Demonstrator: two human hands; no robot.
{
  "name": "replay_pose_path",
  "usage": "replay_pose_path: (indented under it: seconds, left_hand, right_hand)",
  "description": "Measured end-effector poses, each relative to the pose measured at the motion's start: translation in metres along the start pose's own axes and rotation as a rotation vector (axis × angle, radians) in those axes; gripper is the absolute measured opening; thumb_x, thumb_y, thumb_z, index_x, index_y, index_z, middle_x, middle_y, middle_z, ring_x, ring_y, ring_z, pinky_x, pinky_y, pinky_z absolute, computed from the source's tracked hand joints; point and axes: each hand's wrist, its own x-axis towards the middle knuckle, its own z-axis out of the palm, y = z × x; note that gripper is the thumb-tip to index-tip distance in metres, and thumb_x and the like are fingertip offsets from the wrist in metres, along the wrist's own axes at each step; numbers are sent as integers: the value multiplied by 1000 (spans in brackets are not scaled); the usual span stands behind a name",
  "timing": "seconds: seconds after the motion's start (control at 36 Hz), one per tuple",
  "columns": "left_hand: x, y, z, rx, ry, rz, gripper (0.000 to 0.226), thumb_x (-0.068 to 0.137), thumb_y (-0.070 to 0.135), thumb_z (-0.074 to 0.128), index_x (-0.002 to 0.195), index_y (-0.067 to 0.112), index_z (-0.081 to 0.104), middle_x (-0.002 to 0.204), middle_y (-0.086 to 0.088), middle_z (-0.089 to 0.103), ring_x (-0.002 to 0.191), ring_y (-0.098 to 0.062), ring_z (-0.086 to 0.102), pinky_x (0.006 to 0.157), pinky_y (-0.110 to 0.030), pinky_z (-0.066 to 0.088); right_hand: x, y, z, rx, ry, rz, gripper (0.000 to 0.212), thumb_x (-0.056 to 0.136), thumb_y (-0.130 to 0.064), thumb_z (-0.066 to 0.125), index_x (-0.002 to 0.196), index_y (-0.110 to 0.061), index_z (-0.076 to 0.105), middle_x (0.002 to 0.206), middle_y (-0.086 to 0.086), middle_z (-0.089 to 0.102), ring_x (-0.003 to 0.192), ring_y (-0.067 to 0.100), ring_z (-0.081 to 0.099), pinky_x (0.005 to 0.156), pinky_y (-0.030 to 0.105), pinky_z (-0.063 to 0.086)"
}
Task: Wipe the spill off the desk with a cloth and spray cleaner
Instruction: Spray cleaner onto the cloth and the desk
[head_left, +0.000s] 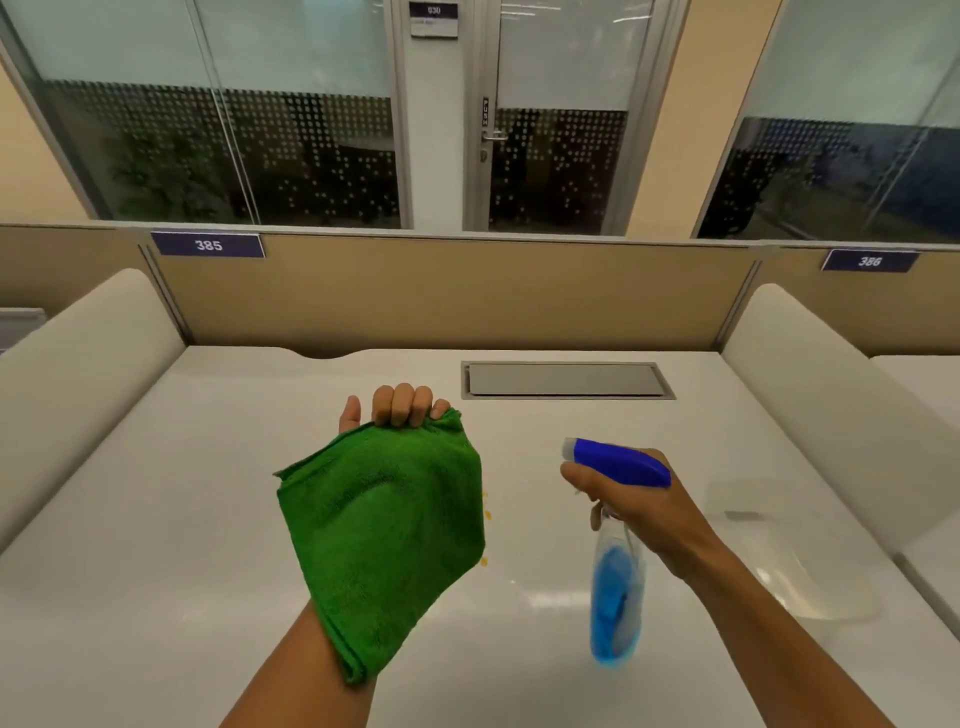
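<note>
We hold both hands above the white desk (156, 545), toward its near edge. The spill (487, 515) shows as a few small orange-yellow specks on the desk surface, between the two hands and just beside the right edge of the green cloth (382, 530); part of it may lie hidden under the cloth.

Our left hand (400, 408) is raised palm-up, its fingers curled over the top edge of the cloth and gripping it. The cloth hangs folded from those fingers and drapes down over the palm and wrist.

Our right hand (628, 506) is wrapped round the neck of the spray bottle (615, 597), below its blue trigger head (618, 460). The nozzle points left, toward the cloth. The clear bottle body hangs down from the hand, tilted, and holds blue liquid. We cannot tell whether a finger presses the trigger.

A grey recessed cable flap (566, 380) sits at the far edge of the desk, well apart from both hands. A tan partition (457, 291) stands behind the far edge.
</note>
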Motion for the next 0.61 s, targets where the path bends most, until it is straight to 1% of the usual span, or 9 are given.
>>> replay_pose_path:
  seconds: [0.08, 0.11, 0.19, 0.28, 0.33, 0.42, 0.47, 0.53, 0.61]
  left_hand:
    - [2, -6, -2, -29, -30, -36, 36, 92, 38, 45, 68, 12, 49, 67, -2, 36, 68, -22, 31, 75, -40, 34]
    - [2, -9, -2, -38, -45, -46, 36, 92, 37, 46, 69, 10, 52, 67, -3, 38, 67, -22, 33, 75, -40, 35]
    - [3, -14, -2, -69, -70, -61, 37, 92, 36, 45, 69, 8, 54, 66, -5, 40, 67, -24, 40, 76, -41, 36]
    - [4, -20, 0, -95, -79, -77, 39, 92, 38, 41, 69, 8, 54, 68, -4, 36, 68, -22, 31, 75, -41, 36]
    - [4, -24, 2, -94, -85, -80, 39, 92, 37, 42, 69, 8, 54, 67, -5, 39, 68, -22, 31, 75, -41, 36]
    - [5, -27, 4, -79, -81, -82, 37, 92, 37, 46, 68, 10, 53, 66, -7, 49, 67, -22, 31, 74, -40, 35]
    - [5, -29, 5, -72, -80, -86, 36, 91, 37, 46, 68, 10, 53, 65, -4, 43, 67, -21, 31, 74, -39, 35]
    - [5, -29, 7, -58, -73, -86, 35, 91, 36, 47, 68, 10, 53, 66, -2, 37, 67, -21, 31, 74, -39, 35]
    - [3, -29, 6, -30, -50, -88, 35, 91, 36, 49, 67, 11, 52, 65, -3, 41, 66, -21, 31, 73, -39, 35]
  right_hand:
    - [4, 3, -8, 61, 43, 9, 39, 79, -36, 82, 105, -25, 56, 93, 5, 67, 80, 19, 66, 68, 28, 56]
    - [6, 5, -11, 75, 67, 16, 35, 83, -33, 79, 108, -24, 55, 96, 4, 66, 81, 18, 65, 67, 28, 56]
    - [18, 14, -22, 104, 139, 29, 47, 87, -34, 75, 124, -22, 49, 104, 2, 63, 85, 18, 65, 67, 29, 55]
    - [31, 22, -32, 144, 207, 26, 46, 89, -35, 73, 124, -22, 47, 106, 2, 61, 84, 17, 64, 64, 28, 52]
    - [42, 27, -39, 166, 247, 30, 42, 91, -35, 71, 121, -23, 45, 104, 0, 59, 83, 16, 63, 64, 26, 51]
    - [60, 34, -50, 173, 281, -21, 23, 93, -35, 69, 106, -28, 52, 96, -2, 60, 83, 17, 62, 64, 26, 51]
    - [73, 40, -58, 165, 294, -55, 17, 93, -36, 69, 101, -28, 56, 93, -1, 62, 83, 18, 61, 65, 26, 51]
    - [86, 45, -63, 176, 313, -55, 21, 92, -37, 70, 105, -27, 57, 92, -3, 62, 82, 18, 60, 67, 28, 53]
    - [105, 52, -70, 204, 325, -27, 37, 91, -36, 72, 118, -22, 52, 96, -4, 59, 85, 17, 58, 71, 29, 53]
